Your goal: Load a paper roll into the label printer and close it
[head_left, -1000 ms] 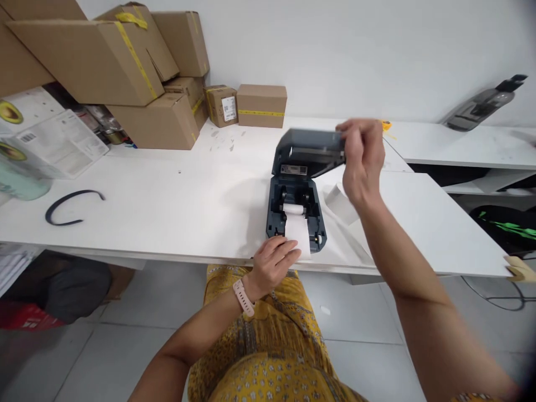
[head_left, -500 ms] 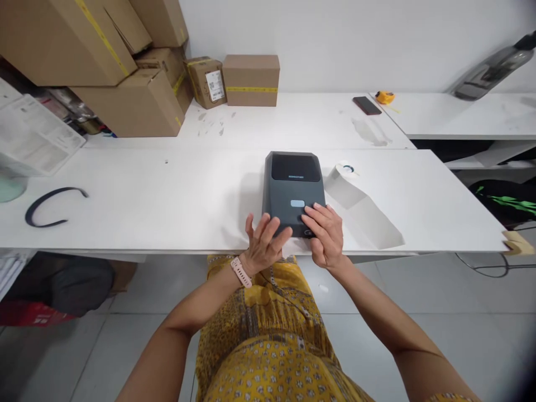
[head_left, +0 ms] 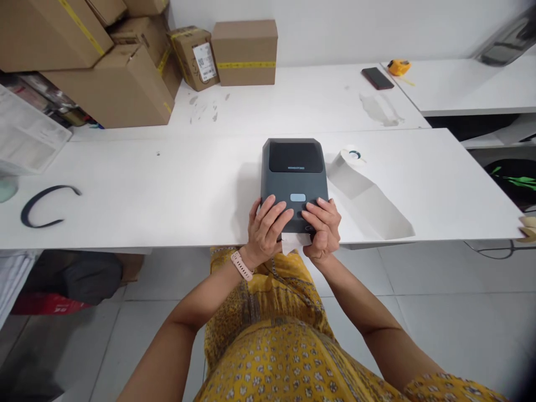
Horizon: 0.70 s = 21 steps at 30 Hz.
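A dark grey label printer, with a black window and a pale blue button, lies at the table's front edge. My left hand is closed on its near left corner, fingers on the top. On the near right corner my right hand grips it too, thumb tucked below the front. Between the hands a short white paper strip sticks out from the printer's front. To the right rests a roll of white label paper, its tail unrolled towards me. The undersides of the printer and fingertips are hidden.
Cardboard boxes are stacked at the back left. A dark curved band lies on the left of the white table. A phone, a yellow tape measure and a large dark bottle are at the back right.
My left hand has come down from its spread pose onto the printer's corner. The white strip at the front now shows more. My view has shifted slightly.
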Each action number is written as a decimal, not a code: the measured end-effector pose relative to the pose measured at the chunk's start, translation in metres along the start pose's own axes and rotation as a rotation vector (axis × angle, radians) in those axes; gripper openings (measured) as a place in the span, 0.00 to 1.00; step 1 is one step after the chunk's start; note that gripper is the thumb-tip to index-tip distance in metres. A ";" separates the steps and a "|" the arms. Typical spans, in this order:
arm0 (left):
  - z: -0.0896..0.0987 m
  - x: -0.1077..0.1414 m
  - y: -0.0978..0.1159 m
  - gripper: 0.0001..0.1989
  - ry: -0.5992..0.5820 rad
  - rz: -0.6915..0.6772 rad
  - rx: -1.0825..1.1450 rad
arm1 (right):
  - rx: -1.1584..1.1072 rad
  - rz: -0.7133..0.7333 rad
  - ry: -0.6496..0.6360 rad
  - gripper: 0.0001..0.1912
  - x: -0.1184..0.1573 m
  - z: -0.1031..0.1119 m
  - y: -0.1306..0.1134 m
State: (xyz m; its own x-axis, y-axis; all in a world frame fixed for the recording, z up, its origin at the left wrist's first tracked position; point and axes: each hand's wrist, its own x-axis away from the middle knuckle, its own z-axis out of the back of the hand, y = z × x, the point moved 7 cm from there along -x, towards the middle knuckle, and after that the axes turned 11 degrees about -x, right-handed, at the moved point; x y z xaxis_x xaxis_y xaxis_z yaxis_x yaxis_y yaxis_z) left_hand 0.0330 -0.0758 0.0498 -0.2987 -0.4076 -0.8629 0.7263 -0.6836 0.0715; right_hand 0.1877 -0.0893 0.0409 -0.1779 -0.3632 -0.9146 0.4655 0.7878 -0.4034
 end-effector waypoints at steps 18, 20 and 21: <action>-0.021 0.044 0.020 0.24 -0.449 1.378 0.990 | 0.032 -0.315 -0.159 0.28 -0.004 0.014 -0.003; -0.019 0.046 0.017 0.23 -0.404 1.313 0.873 | 0.049 -0.305 -0.147 0.26 -0.008 0.015 -0.005; -0.018 0.047 0.016 0.24 -0.390 1.281 0.816 | 0.067 -0.296 -0.152 0.26 -0.011 0.016 -0.006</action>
State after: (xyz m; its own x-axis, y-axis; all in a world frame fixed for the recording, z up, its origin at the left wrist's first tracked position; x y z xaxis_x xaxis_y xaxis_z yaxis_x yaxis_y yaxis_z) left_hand 0.0416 -0.0952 0.0018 0.0019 -0.9886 0.1504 0.1324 0.1493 0.9799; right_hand 0.2006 -0.0977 0.0532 -0.1851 -0.6450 -0.7414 0.4694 0.6048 -0.6434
